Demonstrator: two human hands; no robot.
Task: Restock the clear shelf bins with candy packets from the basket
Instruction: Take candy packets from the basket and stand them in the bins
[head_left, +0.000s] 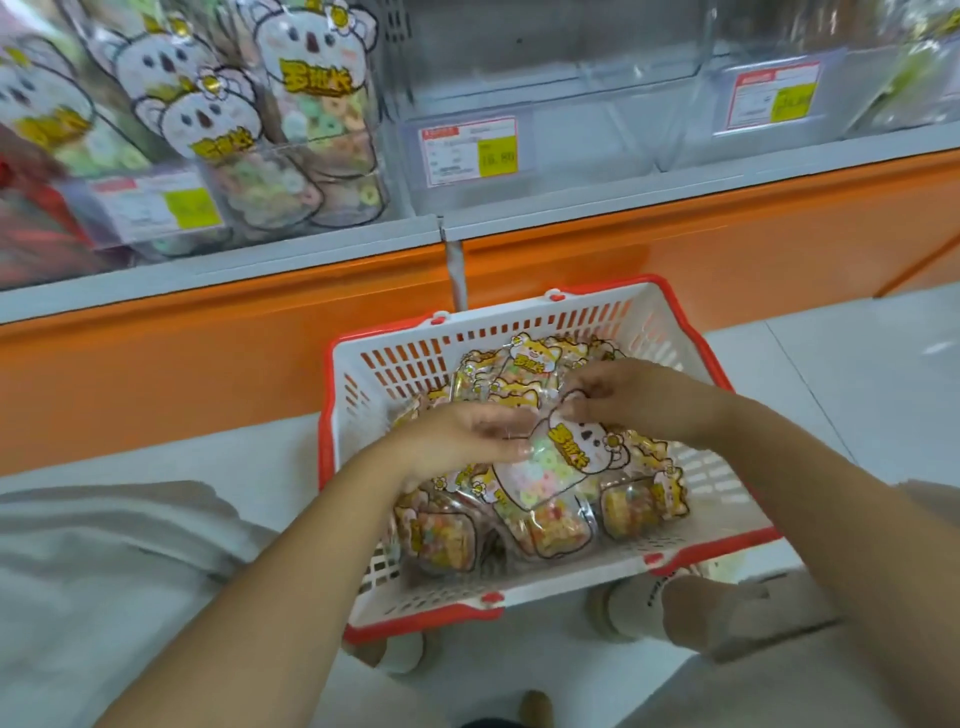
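Note:
A white basket with a red rim (524, 306) stands on the floor below the shelf, full of bear-shaped candy packets (447, 540). Over it, my left hand (467, 436) holds the left side of a koala-print packet of pastel rings (550, 467). My right hand (623, 395) pinches that packet's top edge. The clear bin at the left (270, 208) holds several koala packets (311, 78). The clear bin in the middle (545, 93) looks empty behind its price tag.
An orange panel (208, 353) runs under the grey shelf edge. Another clear bin (779, 104) with a price tag sits at the right. My knees and grey trousers (104, 561) flank the basket on the white tiled floor.

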